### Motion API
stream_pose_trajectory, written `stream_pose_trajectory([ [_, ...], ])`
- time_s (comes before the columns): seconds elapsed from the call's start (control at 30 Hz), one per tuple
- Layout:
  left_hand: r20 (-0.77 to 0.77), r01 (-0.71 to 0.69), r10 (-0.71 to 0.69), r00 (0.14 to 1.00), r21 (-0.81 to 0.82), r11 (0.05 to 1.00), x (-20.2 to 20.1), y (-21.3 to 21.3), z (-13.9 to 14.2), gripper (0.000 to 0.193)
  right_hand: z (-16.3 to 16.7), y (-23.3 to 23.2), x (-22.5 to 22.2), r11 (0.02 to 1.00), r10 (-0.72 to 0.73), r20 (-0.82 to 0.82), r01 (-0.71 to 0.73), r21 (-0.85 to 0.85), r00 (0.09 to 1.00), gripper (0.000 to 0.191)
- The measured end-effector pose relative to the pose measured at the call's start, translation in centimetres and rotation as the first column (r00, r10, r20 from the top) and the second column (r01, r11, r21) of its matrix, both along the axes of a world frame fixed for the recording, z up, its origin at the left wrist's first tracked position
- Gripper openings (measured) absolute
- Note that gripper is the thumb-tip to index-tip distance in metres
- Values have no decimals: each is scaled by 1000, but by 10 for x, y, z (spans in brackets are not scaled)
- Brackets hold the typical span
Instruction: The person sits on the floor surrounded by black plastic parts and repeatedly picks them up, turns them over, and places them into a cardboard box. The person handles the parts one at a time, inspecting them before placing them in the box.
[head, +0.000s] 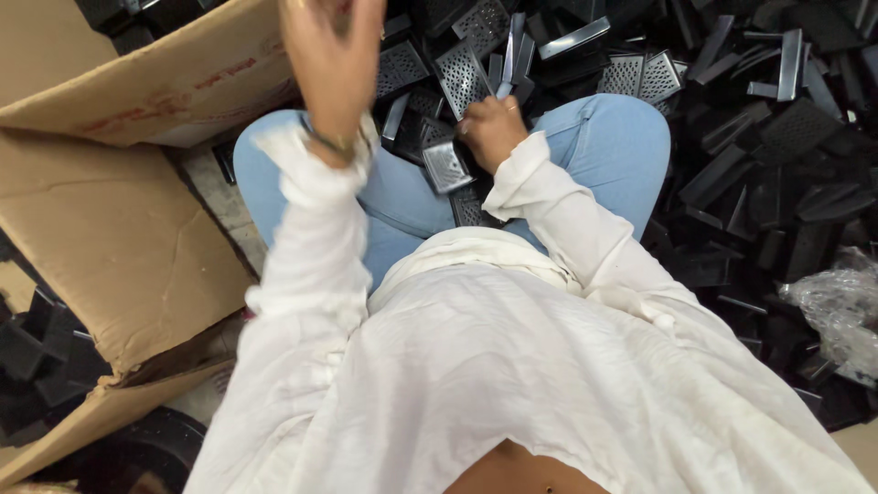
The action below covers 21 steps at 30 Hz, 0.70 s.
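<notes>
Cardboard box (119, 229) lies left of the lap, grater pile (732, 137) ahead and right, probably on the floor.

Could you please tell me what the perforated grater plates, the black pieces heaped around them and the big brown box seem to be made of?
The perforated silver grater plates look like thin bright metal: they glint and show punched holes. The black moulded pieces appear to be semi-gloss plastic, with soft highlights on their edges. The large brown box is matt corrugated cardboard, creased at its folded flaps.

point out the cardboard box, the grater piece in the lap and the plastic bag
cardboard box (119, 229), head view, on its open flap
grater piece (444, 166), head view, on its perforated metal face
plastic bag (837, 306), head view, on its crumpled clear side
</notes>
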State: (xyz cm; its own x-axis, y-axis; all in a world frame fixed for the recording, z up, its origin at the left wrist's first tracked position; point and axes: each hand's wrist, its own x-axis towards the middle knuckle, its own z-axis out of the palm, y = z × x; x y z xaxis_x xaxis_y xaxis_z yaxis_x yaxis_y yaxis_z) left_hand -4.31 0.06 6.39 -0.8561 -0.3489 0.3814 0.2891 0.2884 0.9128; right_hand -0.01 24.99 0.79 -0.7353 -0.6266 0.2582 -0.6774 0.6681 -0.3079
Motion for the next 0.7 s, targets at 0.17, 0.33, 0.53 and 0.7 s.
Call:
stream_pose_trajectory([
  [0.17, -44, 292, -312, 949, 495, 818, 79, 49, -44, 67, 21, 13, -9, 747, -148, 493, 424, -513, 858, 13],
  [0.33, -28, 326, -520, 854, 808, 491, 59, 63, -51, 57, 16, -8, -3, 740, 75, 542, 318, -593, 837, 17],
  [0.53, -147, 281, -504, 851, 939, 199, 3, 29, -63, 52, -5, 104, -82, 795, -467, 120, 476, -377, 876, 11],
  [0.7, -14, 79, -456, 890, 989, 124, 0, 17, -85, 36, -1, 174, -124, 709, -702, 206, 696, 113, 682, 19],
])
